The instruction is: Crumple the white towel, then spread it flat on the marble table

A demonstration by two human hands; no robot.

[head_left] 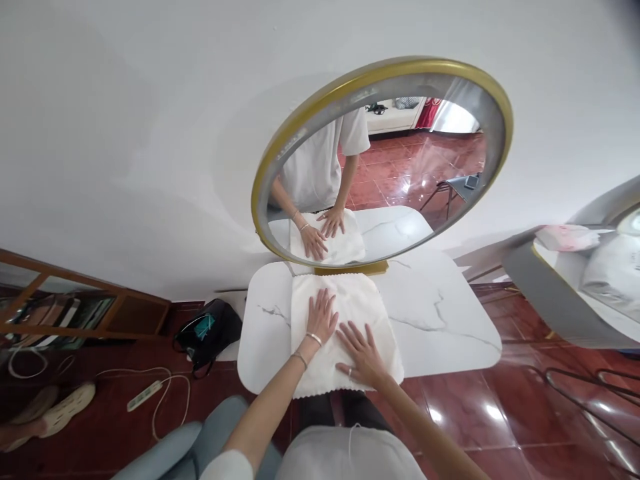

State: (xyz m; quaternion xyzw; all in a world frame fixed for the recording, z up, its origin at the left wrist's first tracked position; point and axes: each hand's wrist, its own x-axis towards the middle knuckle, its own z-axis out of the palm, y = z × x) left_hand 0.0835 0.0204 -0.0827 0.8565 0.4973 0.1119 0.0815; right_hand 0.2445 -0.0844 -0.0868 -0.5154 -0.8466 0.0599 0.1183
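A white cloth (353,300) with a scalloped edge lies spread on the marble-patterned table (440,320). My left hand (321,317) presses flat on the cloth's left half, fingers stretched toward the mirror; a bracelet and a band circle that wrist. Lower and to the right, my right hand (361,355) rests palm down on the same cloth, fingers spread, with a ring on one finger. Neither hand grips anything. The cloth's near edge reaches the front of the table.
A round gold-framed mirror (380,180) stands at the table's back, reflecting both hands. Left on the floor are a black bag (215,333), a power strip (145,395) with a cord, and another person's shoe (69,408). A second table (555,287) holding packages stands right.
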